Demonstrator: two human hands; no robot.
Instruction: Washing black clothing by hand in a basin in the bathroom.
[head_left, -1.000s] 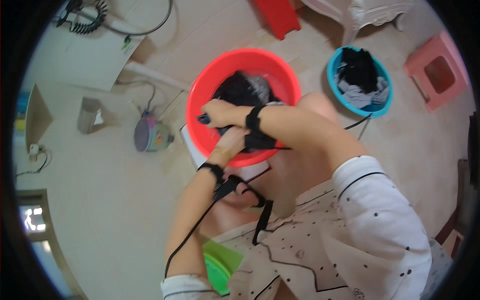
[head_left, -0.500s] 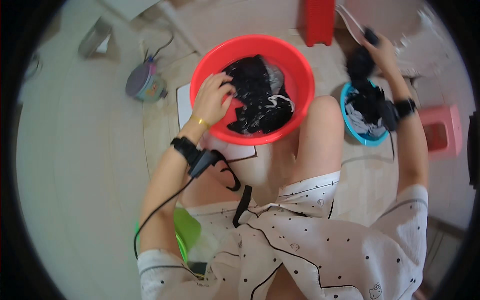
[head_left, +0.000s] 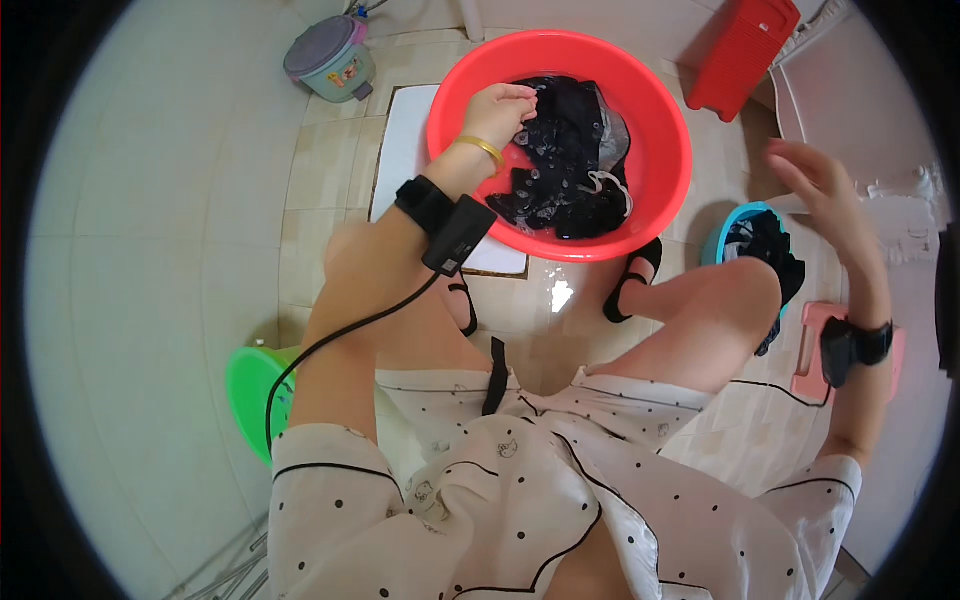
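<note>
My left hand (head_left: 500, 112) is over the left part of a red basin (head_left: 668, 150), its fingers loosely curled together at the edge of a wet black garment (head_left: 565, 165). Nothing shows in those fingers, though their undersides are hidden. The garment lies in water, with a grey patch and a white drawstring on its right side. My right hand (head_left: 822, 195) is raised at the right, fingers stretched out and holding nothing. Below and left of it, a light-blue basin (head_left: 712, 240) holds dark and light clothes (head_left: 765, 250); some dark cloth hangs over its rim. My right knee partly covers this basin.
A pink stool (head_left: 808, 350) stands below my right hand. A red plastic piece (head_left: 745, 60) leans at the back right. A white board (head_left: 405, 150) lies under the red basin. A lidded bucket (head_left: 335, 70) stands back left; a green basin (head_left: 255, 385) sits by my left arm.
My right hand has let go of the black cloth, which now lies in the light-blue basin. My view has shifted, and my left hand's fingers are more curled.
</note>
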